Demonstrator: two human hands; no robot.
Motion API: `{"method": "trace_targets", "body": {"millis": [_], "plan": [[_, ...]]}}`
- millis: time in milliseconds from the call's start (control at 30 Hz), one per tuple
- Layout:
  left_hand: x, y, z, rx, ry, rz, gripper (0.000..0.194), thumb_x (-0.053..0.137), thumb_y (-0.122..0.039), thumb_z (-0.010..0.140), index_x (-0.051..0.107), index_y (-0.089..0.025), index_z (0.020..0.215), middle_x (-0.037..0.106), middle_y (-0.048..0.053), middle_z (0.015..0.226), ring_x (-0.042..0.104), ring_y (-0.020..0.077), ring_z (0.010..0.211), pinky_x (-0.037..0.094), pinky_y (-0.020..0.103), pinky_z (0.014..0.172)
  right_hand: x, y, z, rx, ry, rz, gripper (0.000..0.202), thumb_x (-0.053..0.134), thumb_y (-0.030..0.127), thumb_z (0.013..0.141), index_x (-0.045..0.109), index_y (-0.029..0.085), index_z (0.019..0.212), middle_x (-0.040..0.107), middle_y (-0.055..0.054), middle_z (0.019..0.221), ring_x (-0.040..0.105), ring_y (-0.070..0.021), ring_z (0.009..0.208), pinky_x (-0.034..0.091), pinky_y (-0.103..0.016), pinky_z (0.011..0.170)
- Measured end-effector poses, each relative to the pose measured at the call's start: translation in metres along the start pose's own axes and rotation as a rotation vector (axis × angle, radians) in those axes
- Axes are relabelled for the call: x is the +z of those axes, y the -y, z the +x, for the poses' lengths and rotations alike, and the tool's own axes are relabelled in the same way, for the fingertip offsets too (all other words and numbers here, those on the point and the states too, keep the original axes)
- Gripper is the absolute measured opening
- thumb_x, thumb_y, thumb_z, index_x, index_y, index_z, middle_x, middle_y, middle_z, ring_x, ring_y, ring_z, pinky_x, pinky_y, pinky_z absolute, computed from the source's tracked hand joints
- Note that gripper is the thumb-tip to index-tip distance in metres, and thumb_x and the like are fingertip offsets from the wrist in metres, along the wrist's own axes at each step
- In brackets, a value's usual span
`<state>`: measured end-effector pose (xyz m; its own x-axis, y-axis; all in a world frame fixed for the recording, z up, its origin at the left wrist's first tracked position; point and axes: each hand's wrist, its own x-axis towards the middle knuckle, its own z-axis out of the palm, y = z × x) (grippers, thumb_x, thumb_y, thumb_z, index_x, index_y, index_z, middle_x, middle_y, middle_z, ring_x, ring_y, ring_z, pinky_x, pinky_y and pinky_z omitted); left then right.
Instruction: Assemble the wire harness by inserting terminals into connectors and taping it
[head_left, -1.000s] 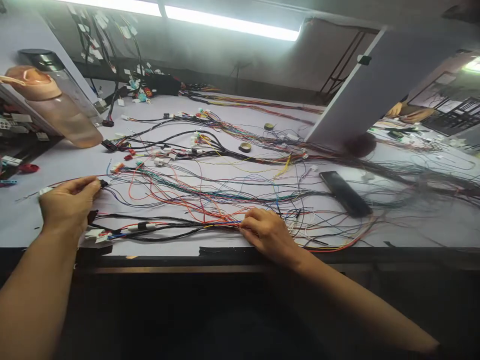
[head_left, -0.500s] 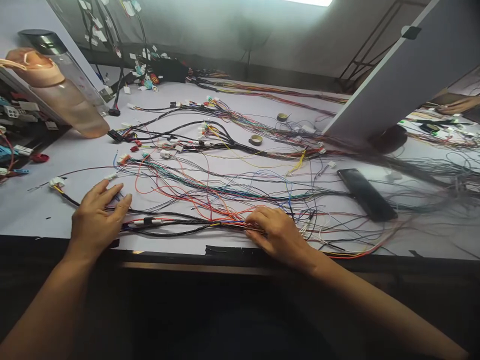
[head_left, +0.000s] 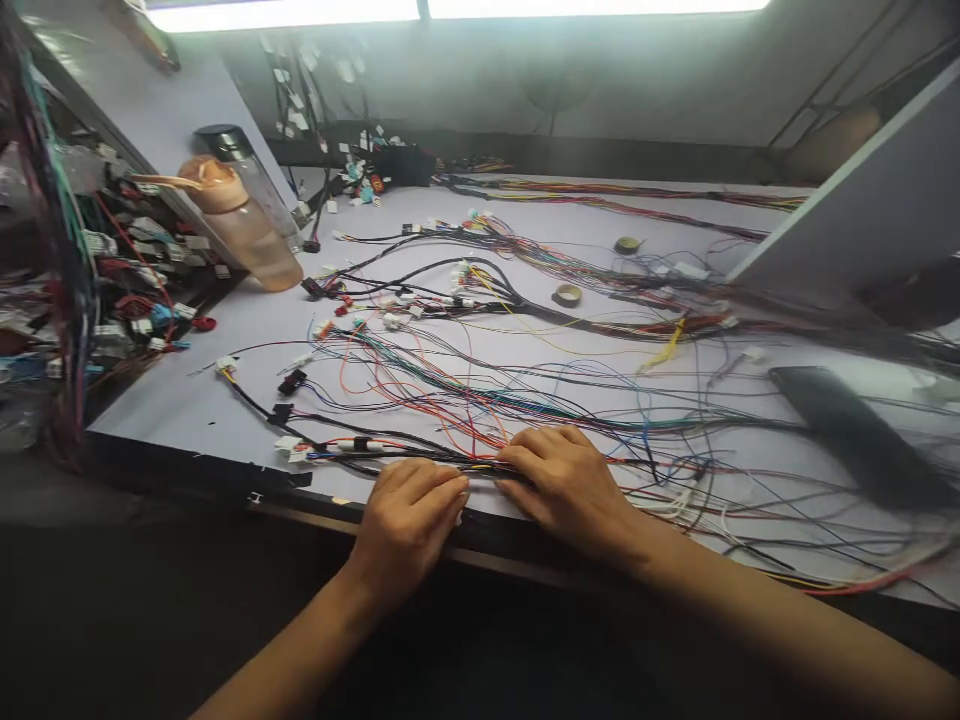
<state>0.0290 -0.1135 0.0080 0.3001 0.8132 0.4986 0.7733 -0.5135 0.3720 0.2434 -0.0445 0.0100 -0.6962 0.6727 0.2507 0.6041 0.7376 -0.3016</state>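
Observation:
Along the front edge of the table runs a wire bundle, partly sleeved in black, with white connectors at its left end. My right hand is closed round the loose coloured wires of this bundle. Just left of it, my left hand is curled at the table edge, fingers pressed together, close against the near side of the bundle. A small whitish bit shows under its fingertips, too hidden to name. Left of the hands lie a black connector and a white connector on a sleeved branch.
More wire harnesses stretch across the table behind, with two tape rolls among them. A dark phone lies on wires at right. Bottles lean at left, near heaped connectors. A grey panel stands at right.
My left hand has moved right from the connectors to beside my right hand, and its fingers have closed. My right hand stays on the bundle. The camera view has swung left.

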Motion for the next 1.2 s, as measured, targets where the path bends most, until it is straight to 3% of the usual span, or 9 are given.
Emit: {"method": "trace_targets", "body": {"millis": [133,367,667,867,1000,1200], "plan": [[0.012,0.008,-0.006,-0.036,-0.011,-0.011,0.026,0.057,-0.009,0.087,0.063,-0.019,0.11,0.069,0.006,0.1,0.062,0.0191,0.093,0.05,0.036,0.083,0.002,-0.006,0.009,0.035,0.02,0.077,0.014,0.055,0.026,0.092,0.067,0.021,0.088,0.068,-0.001,0.087,0.059,-0.0163,0.08,0.033,-0.034,0.079],[0.014,0.01,-0.006,-0.054,-0.004,-0.092,0.027,0.056,-0.006,0.086,0.062,-0.018,0.11,0.066,0.007,0.098,0.058,0.0183,0.091,0.051,0.034,0.08,0.0,-0.01,0.015,0.181,0.139,0.281,0.007,0.06,0.026,0.088,0.066,0.024,0.086,0.066,0.002,0.08,0.057,-0.0137,0.074,0.035,-0.031,0.075],[0.025,0.001,0.012,-0.118,-0.003,-0.038,0.018,0.056,-0.015,0.089,0.066,-0.018,0.103,0.061,0.006,0.084,0.055,0.0172,0.08,0.048,0.031,0.069,-0.007,-0.01,0.015,0.2,0.097,0.469,0.014,0.057,0.029,0.088,0.063,0.021,0.078,0.065,0.0,0.075,0.056,-0.0136,0.068,0.039,-0.028,0.066],[0.027,0.007,0.009,-0.075,-0.01,-0.036,0.022,0.054,-0.012,0.09,0.068,-0.022,0.104,0.063,0.005,0.083,0.054,0.0159,0.079,0.047,0.029,0.07,0.001,-0.02,0.016,0.255,0.103,0.453,0.017,0.056,0.03,0.09,0.066,0.022,0.079,0.069,-0.001,0.077,0.06,-0.0143,0.07,0.043,-0.028,0.068],[0.028,-0.001,0.014,-0.061,0.019,-0.004,0.021,0.056,-0.014,0.088,0.066,-0.019,0.106,0.065,0.006,0.088,0.055,0.0175,0.081,0.046,0.031,0.07,0.003,-0.019,0.017,0.269,0.132,0.436,0.018,0.056,0.029,0.091,0.067,0.022,0.079,0.07,0.0,0.078,0.061,-0.0142,0.071,0.043,-0.027,0.068],[0.037,-0.009,0.025,0.005,0.025,0.09,0.011,0.054,-0.013,0.089,0.064,-0.018,0.091,0.064,0.004,0.082,0.053,0.0172,0.075,0.043,0.031,0.066,0.003,-0.016,0.02,0.277,0.133,0.437,0.017,0.057,0.028,0.091,0.069,0.021,0.08,0.071,-0.001,0.08,0.062,-0.0139,0.071,0.042,-0.026,0.067]]}}
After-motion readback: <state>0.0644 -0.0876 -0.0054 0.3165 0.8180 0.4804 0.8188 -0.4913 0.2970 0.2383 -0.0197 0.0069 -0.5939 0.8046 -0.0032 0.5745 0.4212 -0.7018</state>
